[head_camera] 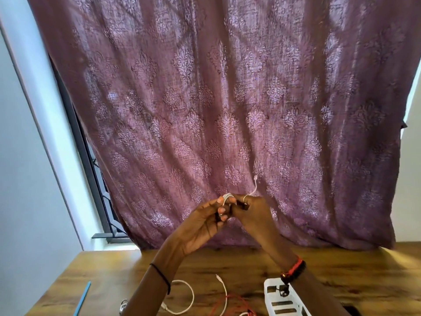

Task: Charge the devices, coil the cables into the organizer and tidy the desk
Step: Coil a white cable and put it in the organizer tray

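Apparently coiled white cable between left hand, right hand; organizer below.

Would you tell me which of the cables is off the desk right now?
The raised white cable held between left hand and right hand; the looped white cable and red cable lie on the desk.

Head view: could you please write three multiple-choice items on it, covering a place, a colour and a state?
1. Where is the organizer? A on the desk; B on a chair; C in a drawer.
2. What colour is the held cable? A red; B white; C blue.
3. What are the left hand and right hand doing? A lying flat; B gripping the cable; C lifting the organizer.
1 A: it sits on the wood at lower right. 2 B: its free end shows white against the curtain. 3 B: both grip it above the desk.
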